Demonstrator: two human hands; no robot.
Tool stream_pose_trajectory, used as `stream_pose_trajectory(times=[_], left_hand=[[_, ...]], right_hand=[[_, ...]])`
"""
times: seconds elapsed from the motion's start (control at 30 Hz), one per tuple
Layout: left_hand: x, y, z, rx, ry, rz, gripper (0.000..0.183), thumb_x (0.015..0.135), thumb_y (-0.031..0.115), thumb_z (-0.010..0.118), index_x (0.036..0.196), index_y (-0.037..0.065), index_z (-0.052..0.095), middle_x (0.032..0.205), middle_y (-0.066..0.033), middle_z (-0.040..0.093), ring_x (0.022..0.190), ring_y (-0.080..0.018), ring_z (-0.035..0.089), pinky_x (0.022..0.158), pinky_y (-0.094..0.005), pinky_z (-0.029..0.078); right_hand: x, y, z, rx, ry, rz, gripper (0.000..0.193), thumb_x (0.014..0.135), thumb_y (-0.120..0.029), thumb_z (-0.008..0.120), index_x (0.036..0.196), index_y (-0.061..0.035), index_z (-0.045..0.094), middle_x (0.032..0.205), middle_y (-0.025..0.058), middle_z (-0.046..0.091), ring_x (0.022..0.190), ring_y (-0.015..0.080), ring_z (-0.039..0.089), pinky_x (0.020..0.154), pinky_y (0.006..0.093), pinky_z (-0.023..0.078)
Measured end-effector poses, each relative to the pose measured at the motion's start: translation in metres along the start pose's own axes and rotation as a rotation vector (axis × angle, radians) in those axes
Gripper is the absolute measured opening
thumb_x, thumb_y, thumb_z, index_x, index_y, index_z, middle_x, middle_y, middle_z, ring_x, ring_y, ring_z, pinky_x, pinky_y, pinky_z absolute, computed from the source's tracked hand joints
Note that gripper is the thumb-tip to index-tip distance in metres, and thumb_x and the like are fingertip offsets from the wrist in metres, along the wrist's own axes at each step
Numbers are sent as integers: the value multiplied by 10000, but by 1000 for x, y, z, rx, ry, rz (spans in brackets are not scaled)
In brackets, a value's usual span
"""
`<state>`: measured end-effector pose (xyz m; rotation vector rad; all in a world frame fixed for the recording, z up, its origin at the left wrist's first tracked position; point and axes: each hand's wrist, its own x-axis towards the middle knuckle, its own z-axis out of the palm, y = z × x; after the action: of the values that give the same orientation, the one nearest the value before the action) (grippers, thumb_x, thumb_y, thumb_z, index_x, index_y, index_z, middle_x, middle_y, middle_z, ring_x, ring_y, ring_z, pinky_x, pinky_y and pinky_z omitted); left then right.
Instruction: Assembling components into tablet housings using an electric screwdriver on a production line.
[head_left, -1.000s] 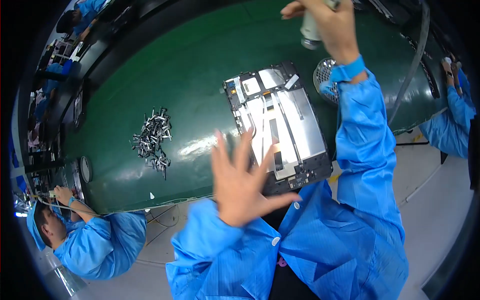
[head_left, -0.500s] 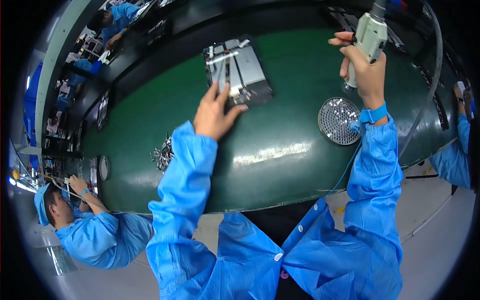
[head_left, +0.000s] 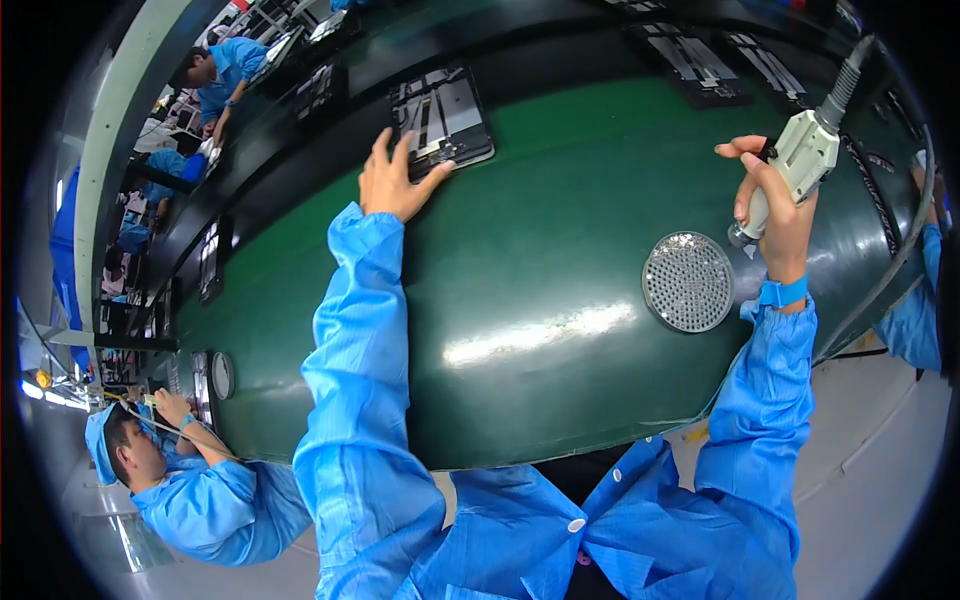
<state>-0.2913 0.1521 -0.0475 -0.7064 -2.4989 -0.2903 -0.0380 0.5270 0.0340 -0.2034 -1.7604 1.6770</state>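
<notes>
— Device (head_left: 462, 105) first, in the head view: where is it, and how do the hands stand?

— It lies flat toward the far side of the green table (head_left: 560, 230), its metal-panelled inside facing up. The left hand (head_left: 393, 190) is spread at its near left corner, thumb by the near edge. I can't tell how firmly it presses.

— And the right hand (head_left: 785, 215)?

— Wrapped around a pale power screwdriver (head_left: 812, 150), some fingers loose from the grip. The nose points down and left, near the round perforated tray (head_left: 646, 285) and well apart from the device.

— What makes for good handling there?

— I'd guide the device by its outer edge, fingertips off the exposed inside, and keep it flat. The screwdriver is best held clear of the tray, its ribbed cord (head_left: 848, 78) free of any pull.
</notes>
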Motion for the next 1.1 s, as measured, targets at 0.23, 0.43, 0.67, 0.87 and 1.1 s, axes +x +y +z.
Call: stream_pose_trajectory(times=[0.23,0.43,0.67,0.87,1.1], left_hand=[[-63,68,-122,-226,-14,134,211,860,179,708,1014,36,718,1133,-161,656,1015,-330,641,889,-402,493],[-148,54,-120,-202,57,-120,77,892,62,665,929,11,709,1036,-102,695,934,-245,658,842,-339,512],[-162,64,-117,-189,64,29,68,871,38,685,920,-2,710,994,-95,689,921,-239,652,830,-324,510],[-156,85,-114,-262,17,76,107,849,2,691,956,-3,703,1025,-116,679,937,-248,654,805,-326,524],[-153,91,-113,-260,-35,120,116,910,5,622,1016,-20,662,1069,-143,663,960,-253,658,848,-331,516]], right_hand=[[-4,-1,7,-31,-107,-78,163,862,-152,672,877,10,659,790,102,715,456,105,529,447,252,414],[-18,10,14,134,-209,-59,139,830,-76,606,843,57,642,772,153,702,459,138,572,407,267,437],[-43,1,24,155,-270,73,210,847,-113,561,891,82,623,669,146,644,417,151,532,408,254,420],[-29,24,12,118,-457,-123,263,859,-135,445,939,70,591,486,108,518,566,198,562,822,361,477],[-27,28,5,181,-590,-142,249,872,-131,427,938,57,576,466,83,498,625,208,575,880,370,459]])
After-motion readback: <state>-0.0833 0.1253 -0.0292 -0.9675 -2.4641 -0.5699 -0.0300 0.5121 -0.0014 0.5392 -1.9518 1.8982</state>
